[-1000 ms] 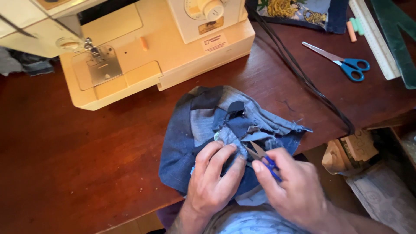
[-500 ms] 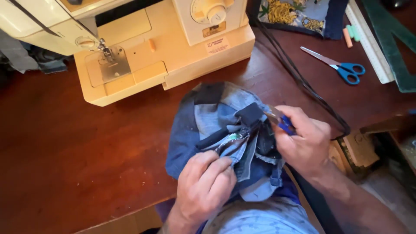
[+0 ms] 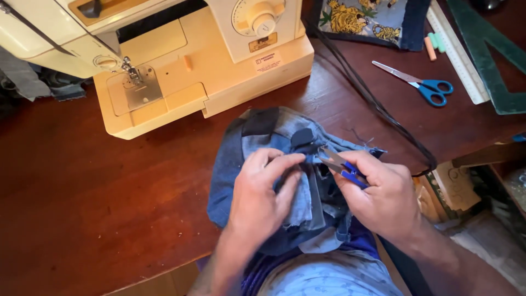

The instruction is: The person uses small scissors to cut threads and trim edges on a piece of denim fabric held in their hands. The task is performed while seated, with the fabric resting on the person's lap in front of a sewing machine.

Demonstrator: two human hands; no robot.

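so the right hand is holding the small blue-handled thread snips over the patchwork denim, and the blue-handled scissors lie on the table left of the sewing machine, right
Not quite. The blue-handled scissors lie on the dark wooden table to the right of the cream sewing machine, not left, as the head view shows. The rest holds: the right hand holds the small blue-handled thread snips over the patchwork denim fabric.

You get bright, warm, even light on the wooden table (image 3: 82, 208), with a soft sheen on its bare wood. The cream sewing machine (image 3: 208, 71) reads almost washed out. Shadows stay soft and short under your left hand (image 3: 260, 200) and right hand (image 3: 386, 200). The view bends slightly near the corners, and the far right edge looks dim and soft.
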